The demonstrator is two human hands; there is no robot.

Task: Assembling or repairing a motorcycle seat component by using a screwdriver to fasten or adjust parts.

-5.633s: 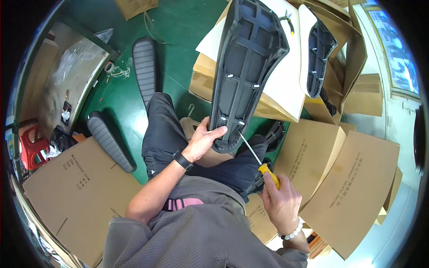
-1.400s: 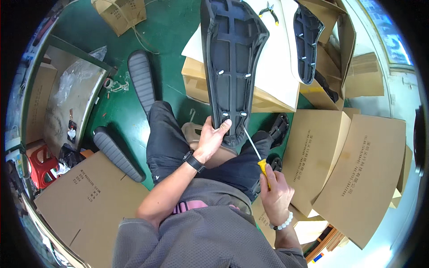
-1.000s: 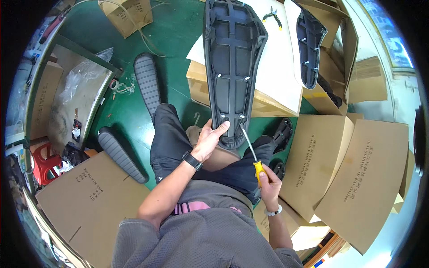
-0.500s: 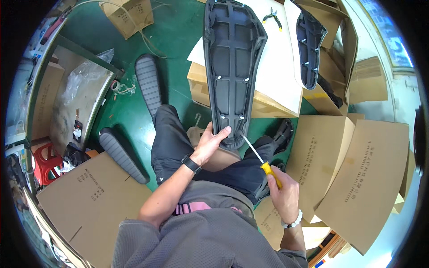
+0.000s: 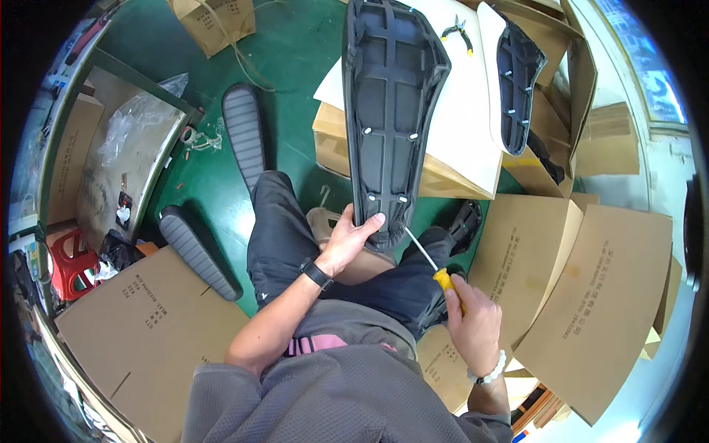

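A long black motorcycle seat [image 5: 385,111] lies underside up, its ribbed base and several pale studs showing. Its narrow end points toward me, and the far part rests over a white-topped carton. My left hand [image 5: 348,238] is closed on the near end, thumb on the underside and fingers wrapped beneath the edge. In my right hand [image 5: 475,325] is a screwdriver [image 5: 442,278], gripped by its yellow handle. The metal shaft slants up and left, its tip at the seat's right rim near the narrow end, against the folded black cover.
Pliers [image 5: 459,35] and a smaller black seat [image 5: 515,81] lie on the white surface [image 5: 465,125]. Two ribbed black seats [image 5: 244,133] stand or lean at left. Large cartons [image 5: 155,325] flank me on both sides. A red stool [image 5: 72,266] is beside the shelf.
The view has shifted slightly. Both hands keep their grips, and the screwdriver tip stays at the seat's rim while my right hand moves slightly down and to the right.
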